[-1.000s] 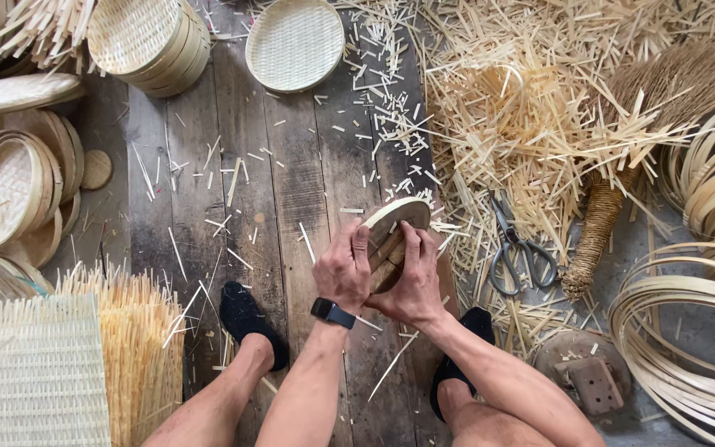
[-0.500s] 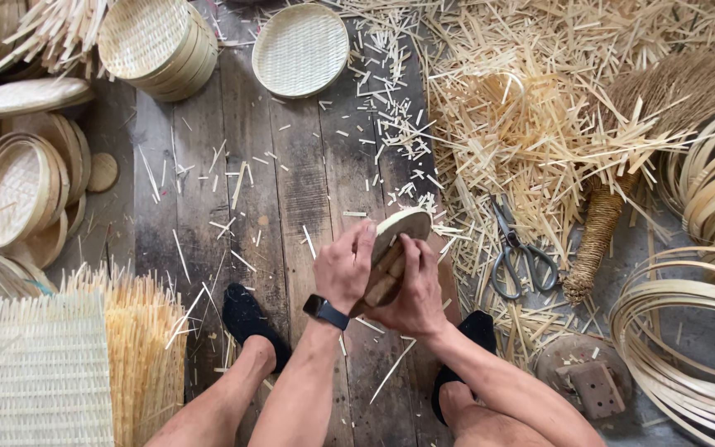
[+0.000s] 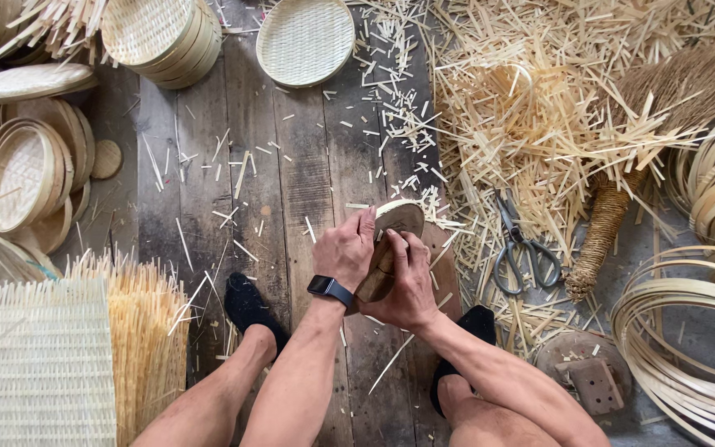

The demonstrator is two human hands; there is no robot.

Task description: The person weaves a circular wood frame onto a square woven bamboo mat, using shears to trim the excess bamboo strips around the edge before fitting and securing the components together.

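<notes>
A small round woven bamboo disc (image 3: 396, 225) stands on edge above the dark plank floor (image 3: 291, 174), clasped between the left hand (image 3: 346, 251) and right hand (image 3: 407, 285), both closed on it, with scissors (image 3: 520, 245) just right, straw offcuts (image 3: 531, 108) beyond, finished trays (image 3: 305, 40) farther up.

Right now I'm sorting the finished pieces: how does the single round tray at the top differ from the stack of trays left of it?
The single round tray lies alone, flat on the floorboards, its woven inside facing up. The stack of trays holds several nested together and leans on its side, showing rims. The stack looks taller. Both are round, pale woven bamboo.
</notes>
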